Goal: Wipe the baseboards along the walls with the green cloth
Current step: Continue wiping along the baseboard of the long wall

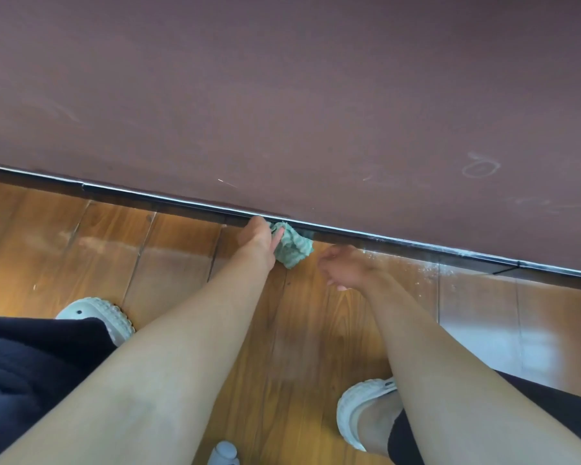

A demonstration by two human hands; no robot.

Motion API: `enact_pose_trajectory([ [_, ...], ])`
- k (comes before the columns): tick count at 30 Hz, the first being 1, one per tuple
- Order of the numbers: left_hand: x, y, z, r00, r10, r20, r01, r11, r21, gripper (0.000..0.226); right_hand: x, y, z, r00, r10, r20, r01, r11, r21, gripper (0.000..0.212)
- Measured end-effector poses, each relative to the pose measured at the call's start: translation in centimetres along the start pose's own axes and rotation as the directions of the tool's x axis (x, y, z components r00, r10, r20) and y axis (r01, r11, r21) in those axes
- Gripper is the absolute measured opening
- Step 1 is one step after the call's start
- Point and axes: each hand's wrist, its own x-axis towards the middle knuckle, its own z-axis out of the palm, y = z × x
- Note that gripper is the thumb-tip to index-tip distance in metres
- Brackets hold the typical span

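Left clog planted on the wood floor, person crouched close to the mauve wall. Dark baseboard runs along its foot. Left hand reaches to the strip, fingers and thumb closed round the bunched green cloth, which touches the baseboard's face and hangs down toward the floor. Right hand hovers just beside the cloth, blurred, fingers loosely curled, nothing in it as far as I can tell.

Risks: the cloth is wadded, so only a small patch meets the strip, and a pass could skip the top ledge. The loose tail could drag dust onto the floor. White specks sit on the baseboard and floor to the right, and a loaded cloth may smear them rather than lift them. The floor looks glossy, and a clog could slip in this deep crouch. Right clog sits close under the arm.

Containers: none clearly shown. A pale grey rounded thing at the bottom edge may be a bottle top; cannot tell, contents hidden.
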Motion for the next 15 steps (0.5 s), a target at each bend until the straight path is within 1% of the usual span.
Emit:
enact_pose_trajectory([
  [2,-0.8,-0.5,0.3,0.995,0.011,0.096,-0.02,0.996,0.084,0.007,-0.4,-0.3,-0.1,1.0,-0.016,-0.004,0.016,0.999,0.041,0.025],
  [5,-2.6,-1.2,0.7,0.967,0.088,0.237,-0.142,0.966,0.217,0.015,-0.8,-0.7,-0.3,0.998,-0.025,-0.055,0.032,0.991,0.13,0.027],
  [6,-3.2,-1.2,0.7,0.952,0.11,0.284,-0.192,0.942,0.277,0.017,-0.9,-0.8,-0.3,0.997,-0.011,-0.079,0.027,0.979,0.204,0.032],
  [7,-3.8,-1.0,0.6,0.933,0.126,0.338,-0.248,0.905,0.346,0.019,-1.1,-1.0,-0.4,0.996,0.019,-0.092,0.011,0.95,0.313,0.038],
  [9,-5.1,-0.3,0.2,0.894,0.145,0.424,-0.351,0.815,0.461,0.02,-1.8,-1.3,-0.6,0.992,0.093,-0.084,-0.034,0.845,0.534,0.048],
  [11,-6.3,0.1,-0.3,0.863,0.17,0.476,-0.434,0.732,0.526,0.016,-2.7,-1.3,-0.5,0.989,0.143,-0.029,-0.085,0.728,0.68,0.051],
  [13,-7.5,0.4,-0.7,0.827,0.203,0.525,-0.509,0.666,0.545,0.009,-3.6,-0.9,0.1,0.988,0.138,0.075,-0.143,0.587,0.797,0.053],
  [15,-8.5,0.8,-0.6,0.766,0.231,0.6,-0.612,0.548,0.57,0.005,-4.3,-0.5,1.0,0.984,0.079,0.162,-0.18,0.444,0.878,0.057],
])
